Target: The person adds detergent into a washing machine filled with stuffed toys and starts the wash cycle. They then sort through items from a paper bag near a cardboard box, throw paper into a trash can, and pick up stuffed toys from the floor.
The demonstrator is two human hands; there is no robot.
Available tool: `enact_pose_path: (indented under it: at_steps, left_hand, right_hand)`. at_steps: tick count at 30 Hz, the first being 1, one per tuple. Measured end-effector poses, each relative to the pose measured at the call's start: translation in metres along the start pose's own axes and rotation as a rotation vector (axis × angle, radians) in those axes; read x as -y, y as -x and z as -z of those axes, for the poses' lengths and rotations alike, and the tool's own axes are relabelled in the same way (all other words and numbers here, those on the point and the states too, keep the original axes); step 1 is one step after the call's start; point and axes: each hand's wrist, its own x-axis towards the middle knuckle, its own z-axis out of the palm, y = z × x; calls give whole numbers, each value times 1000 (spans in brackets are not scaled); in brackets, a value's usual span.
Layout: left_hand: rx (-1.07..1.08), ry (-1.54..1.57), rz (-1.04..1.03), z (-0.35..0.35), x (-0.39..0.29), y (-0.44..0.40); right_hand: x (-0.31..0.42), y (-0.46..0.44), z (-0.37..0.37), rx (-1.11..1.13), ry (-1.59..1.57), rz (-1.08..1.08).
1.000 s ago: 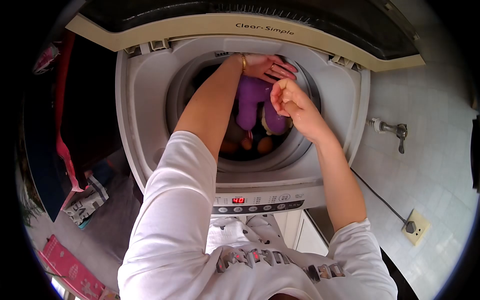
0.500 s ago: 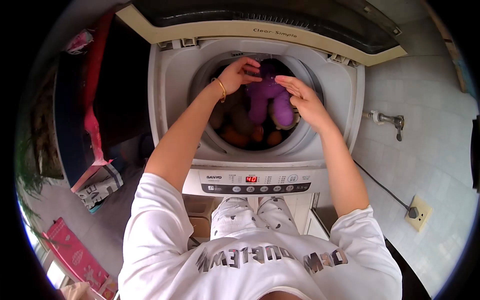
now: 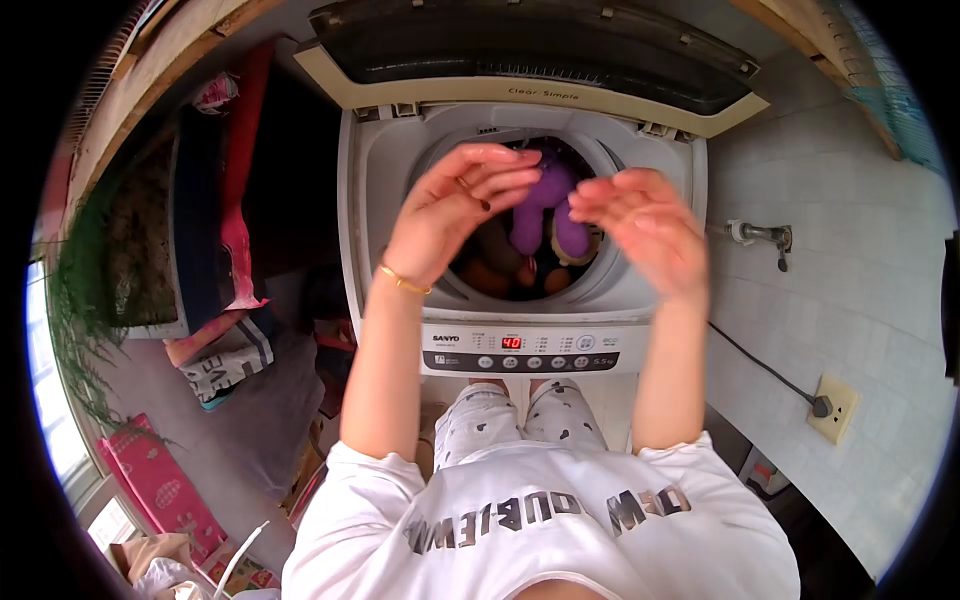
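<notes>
My left hand (image 3: 455, 215), with a gold bracelet on its wrist, is raised over the left side of the washing machine's tub (image 3: 603, 160). Its fingers are stretched out and hold nothing. Across from it, my right hand (image 3: 655, 235) hovers over the tub's right rim, slightly blurred, fingers extended and nothing in them. Between and below both hands lies a purple stuffed toy (image 3: 528, 228) with long limbs, partly covered by my fingers. Dark and orange-brown soft items (image 3: 490, 280) lie around it, hard to make out in the shadow.
The machine's lid (image 3: 540, 95) stands open at the back. A control panel (image 3: 520, 350) at the front shows a red 40. To the right are a tap (image 3: 765, 235) and a wall socket (image 3: 833, 408) with a plugged-in cord. Plant fronds (image 3: 85, 260) hang at the left.
Both hands have risen away from the purple toy towards me, and the right has moved outward. The view has shifted, showing more of the surroundings at the left. The toy stays in the tub.
</notes>
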Motion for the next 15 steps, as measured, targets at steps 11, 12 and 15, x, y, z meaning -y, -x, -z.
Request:
enact_pose_path:
  at_steps: [11,12,15]
  left_hand:
    - [7,-1470,136,-5,51,7]
    - [-5,-1227,117,-26,22,11]
    - [-22,-455,33,-62,-30,16]
  right_hand:
    - [-18,3,-1,-170,1069,-382]
    - [20,-1,-16,-117,883,-314]
    - [59,8,-27,23,171,-18]
